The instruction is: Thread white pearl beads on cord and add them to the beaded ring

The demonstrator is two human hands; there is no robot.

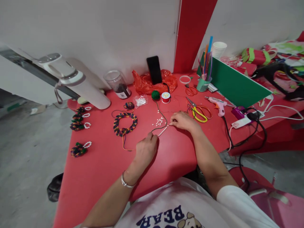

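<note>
A short string of white beads [163, 130] stretches between my two hands, just above or on the red tabletop. My left hand [146, 148] pinches its near end, fingers together. At the far end, my right hand [181, 121] pinches the string with thumb and fingertips. Loose white beads [159, 121] lie just beyond the string. Green yarn runs past them from a green yarn ball [155, 95]. Beside that ball stands a spool of red thread [165, 98]. A braided multicolour yarn ring [125, 124] lies left of my left hand, its loose tail reaching toward that hand.
Yellow-handled scissors [199, 114] and a pink glue gun [218, 105] lie to the right, near a power strip [245, 120] with cables. Finished yarn pieces with bead loops [79, 149] line the left edge. A tumbler [87, 90], jar [118, 85] and phone [154, 69] stand behind.
</note>
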